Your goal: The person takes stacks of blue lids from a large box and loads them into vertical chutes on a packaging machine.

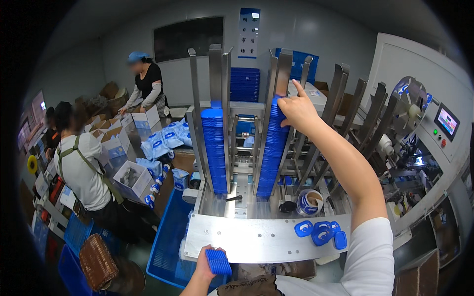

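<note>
Down at the front edge of the metal plate (240, 236), my left hand (204, 264) grips a short stack of blue plastic lids (218, 262). My right hand (299, 111) is up at the top of a tall column of blue lids (272, 159) between upright metal guides. Its index finger points up, and other fingers are against the top lids; whether they grip any is hidden. A second column of blue lids (213, 151) stands in the guides to the left. Several loose blue lids (321, 233) with labels lie at the plate's right end.
A label roll (309, 202) sits behind the plate. At right is a machine with a lit touch screen (447, 119). A blue crate (166, 236) stands low at left. Two co-workers (87, 166) (148, 81) are near cartons and wipe packs (166, 137).
</note>
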`<state>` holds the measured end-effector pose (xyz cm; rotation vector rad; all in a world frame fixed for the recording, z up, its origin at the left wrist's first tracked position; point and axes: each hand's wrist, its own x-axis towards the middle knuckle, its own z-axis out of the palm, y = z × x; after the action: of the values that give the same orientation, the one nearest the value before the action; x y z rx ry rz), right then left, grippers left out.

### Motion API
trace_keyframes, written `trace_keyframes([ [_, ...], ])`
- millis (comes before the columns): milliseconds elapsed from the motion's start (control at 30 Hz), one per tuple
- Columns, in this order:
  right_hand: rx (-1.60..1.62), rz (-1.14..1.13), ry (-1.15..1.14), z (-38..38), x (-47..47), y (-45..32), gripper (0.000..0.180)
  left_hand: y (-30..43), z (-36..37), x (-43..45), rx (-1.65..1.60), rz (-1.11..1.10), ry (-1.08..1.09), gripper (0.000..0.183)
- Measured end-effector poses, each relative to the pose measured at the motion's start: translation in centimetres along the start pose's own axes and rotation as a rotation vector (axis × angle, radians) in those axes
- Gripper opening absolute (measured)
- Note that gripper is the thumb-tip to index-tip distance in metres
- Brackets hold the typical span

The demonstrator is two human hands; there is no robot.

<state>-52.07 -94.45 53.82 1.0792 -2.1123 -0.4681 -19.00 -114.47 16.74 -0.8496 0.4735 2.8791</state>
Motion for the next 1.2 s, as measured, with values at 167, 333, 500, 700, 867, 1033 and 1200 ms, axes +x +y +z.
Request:
trace_keyframes([
  [167, 0.096, 0.049, 0.398, 0.2, -3.2, -3.7, 0.041, -0.7, 2.8, 0.5, 0.005, -0.041, 0.069, 0.039],
  [333, 1.085, -0.544, -0.218, 1.2, -15.0, -20.2, 0.068, -1.7, 5.2, 1.0, 0.116, -0.239, -0.129, 0.038],
  [500, 1.414, -0.713, -0.307, 1.4, -17.9, -24.0, 0.062, -3.0, 7.3, 1.0, 0.221, -0.281, -0.082, 0.031],
  [700, 1.032, -0.195, -0.371, 7.1, -22.7, -23.0, 0.063, -3.5, 5.3, 0.7, 0.312, 0.316, -0.104, 0.026],
  [867, 1.409, 0.277, -0.223, 5.5, -21.4, -26.5, 0.07, -5.5, 7.3, -1.6, 1.146, 0.992, -0.085, 0.023],
  [1033, 1.62, 0.309, -0.276, 5.2, -19.3, -27.4, 0.076, -3.8, 7.9, -2.2, 1.511, 1.206, 0.031, 0.021],
  [1200, 1.703, 0.013, -0.517, 5.3, -16.9, -26.6, 0.082, -2.1, 2.3, -1.7, 0.983, 0.458, -0.275, 0.024],
])
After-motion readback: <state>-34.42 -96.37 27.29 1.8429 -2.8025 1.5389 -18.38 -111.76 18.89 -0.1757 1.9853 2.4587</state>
